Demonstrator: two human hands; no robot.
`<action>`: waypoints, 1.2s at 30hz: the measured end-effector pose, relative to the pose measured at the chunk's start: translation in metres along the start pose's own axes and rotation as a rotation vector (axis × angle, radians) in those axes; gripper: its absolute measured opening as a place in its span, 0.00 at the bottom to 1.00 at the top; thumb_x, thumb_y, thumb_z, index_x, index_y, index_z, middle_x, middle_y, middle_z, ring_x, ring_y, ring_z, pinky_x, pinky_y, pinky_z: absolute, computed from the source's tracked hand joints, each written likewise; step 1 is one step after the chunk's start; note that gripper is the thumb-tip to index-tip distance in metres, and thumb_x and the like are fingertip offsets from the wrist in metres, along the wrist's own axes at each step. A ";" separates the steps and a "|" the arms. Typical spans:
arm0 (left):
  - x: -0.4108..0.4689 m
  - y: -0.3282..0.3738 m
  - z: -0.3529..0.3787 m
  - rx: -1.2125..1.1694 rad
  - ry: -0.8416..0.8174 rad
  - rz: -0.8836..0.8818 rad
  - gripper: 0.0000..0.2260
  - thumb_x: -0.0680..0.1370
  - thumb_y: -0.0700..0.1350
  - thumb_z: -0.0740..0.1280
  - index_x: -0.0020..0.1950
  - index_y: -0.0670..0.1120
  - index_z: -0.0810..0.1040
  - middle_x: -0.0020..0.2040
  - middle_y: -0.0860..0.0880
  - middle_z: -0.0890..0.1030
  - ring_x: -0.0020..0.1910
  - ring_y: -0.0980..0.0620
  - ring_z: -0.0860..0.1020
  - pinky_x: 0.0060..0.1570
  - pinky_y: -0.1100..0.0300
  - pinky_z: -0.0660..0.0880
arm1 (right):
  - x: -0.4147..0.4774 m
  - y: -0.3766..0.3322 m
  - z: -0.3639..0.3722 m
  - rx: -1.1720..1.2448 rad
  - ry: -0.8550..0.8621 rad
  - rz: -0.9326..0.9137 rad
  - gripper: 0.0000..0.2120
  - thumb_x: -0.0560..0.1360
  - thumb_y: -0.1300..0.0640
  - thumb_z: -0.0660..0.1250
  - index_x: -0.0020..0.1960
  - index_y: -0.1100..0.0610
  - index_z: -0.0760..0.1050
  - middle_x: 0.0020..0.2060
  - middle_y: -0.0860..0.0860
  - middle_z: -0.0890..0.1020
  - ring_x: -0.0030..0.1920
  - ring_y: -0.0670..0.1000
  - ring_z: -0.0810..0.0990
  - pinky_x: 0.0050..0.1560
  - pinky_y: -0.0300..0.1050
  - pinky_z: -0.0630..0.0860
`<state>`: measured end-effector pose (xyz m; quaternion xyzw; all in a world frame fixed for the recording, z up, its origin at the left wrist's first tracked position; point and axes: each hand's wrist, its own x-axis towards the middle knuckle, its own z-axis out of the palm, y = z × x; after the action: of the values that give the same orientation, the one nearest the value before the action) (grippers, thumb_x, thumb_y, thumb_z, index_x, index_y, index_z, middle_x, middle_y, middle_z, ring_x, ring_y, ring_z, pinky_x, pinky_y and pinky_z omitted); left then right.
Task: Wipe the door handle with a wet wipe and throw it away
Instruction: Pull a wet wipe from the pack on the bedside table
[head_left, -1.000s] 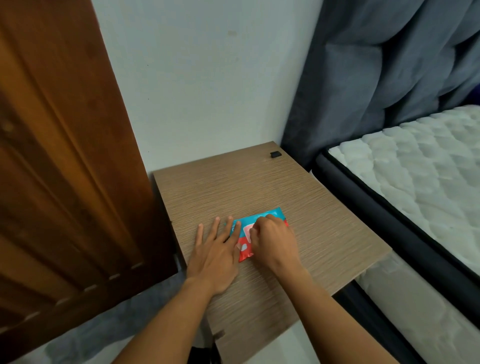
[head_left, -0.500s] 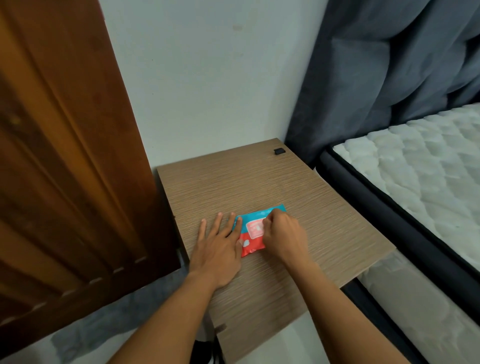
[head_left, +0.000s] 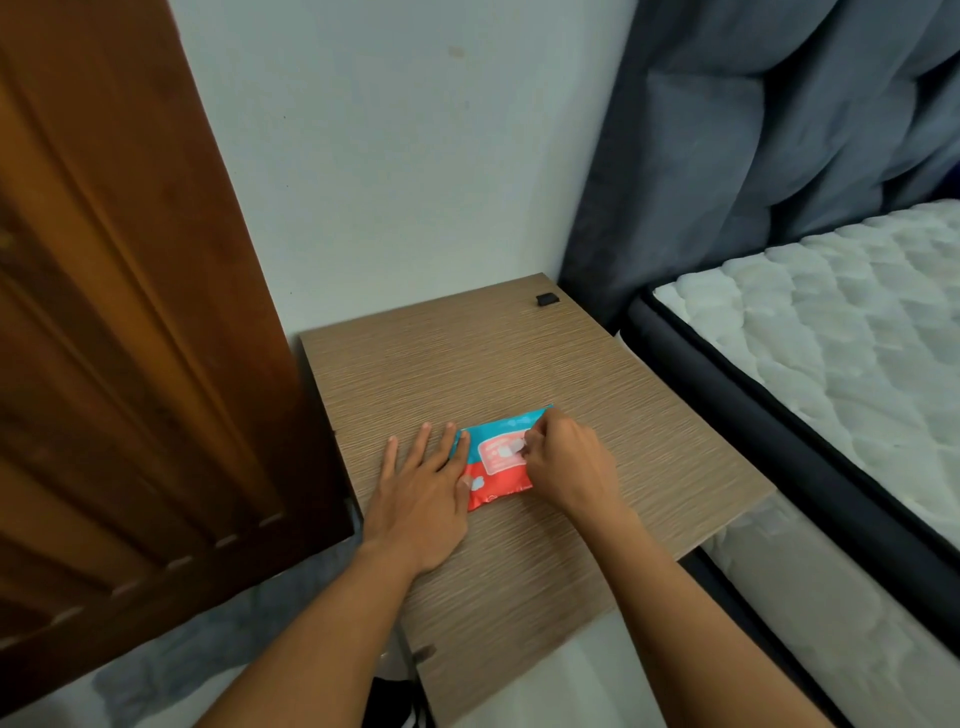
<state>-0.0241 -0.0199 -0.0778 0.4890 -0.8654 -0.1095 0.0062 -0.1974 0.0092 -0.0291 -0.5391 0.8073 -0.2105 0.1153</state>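
- Wipe pack (head_left: 496, 460) is lying flat on the desk (head_left: 467, 364), toward its near half.
- Right hand (head_left: 566, 462) is curling over the pack's right end and pinching at the label flap. It may be gripping the flap or a first wipe; the blur is hiding which.
- Left hand (head_left: 421, 493) is pressing flat, fingers straight, touching the pack's left end.
- Step in hand: opening the pack. The next move is calling for peeling the flap and drawing one wipe.
- Door (head_left: 130, 312) is standing at left, with its handle out of frame.

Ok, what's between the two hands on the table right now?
The wet wipe pack, flat on the table; left hand touches its edge, right hand pinches at its label. Head view.
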 end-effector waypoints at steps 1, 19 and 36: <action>0.000 0.000 0.000 0.000 -0.001 -0.002 0.27 0.86 0.56 0.43 0.83 0.51 0.43 0.84 0.53 0.45 0.83 0.49 0.41 0.79 0.44 0.37 | 0.000 0.001 -0.001 0.012 0.001 0.012 0.09 0.78 0.55 0.58 0.49 0.59 0.73 0.47 0.57 0.83 0.47 0.59 0.79 0.43 0.52 0.75; 0.000 0.009 0.001 -0.062 0.015 -0.076 0.26 0.86 0.53 0.45 0.84 0.51 0.45 0.84 0.53 0.45 0.83 0.50 0.40 0.79 0.40 0.36 | 0.006 0.019 -0.009 0.116 0.000 0.107 0.08 0.78 0.56 0.57 0.51 0.58 0.73 0.49 0.58 0.83 0.45 0.58 0.77 0.41 0.49 0.69; -0.002 0.009 0.004 -0.065 0.068 -0.074 0.24 0.86 0.55 0.45 0.83 0.58 0.44 0.84 0.52 0.45 0.83 0.50 0.41 0.79 0.42 0.37 | 0.007 0.006 -0.003 -0.218 -0.015 -0.454 0.12 0.73 0.57 0.61 0.48 0.58 0.83 0.44 0.54 0.82 0.48 0.56 0.78 0.46 0.50 0.75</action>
<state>-0.0306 -0.0130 -0.0797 0.5236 -0.8419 -0.1213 0.0473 -0.2064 0.0056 -0.0287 -0.7176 0.6824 -0.1385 0.0123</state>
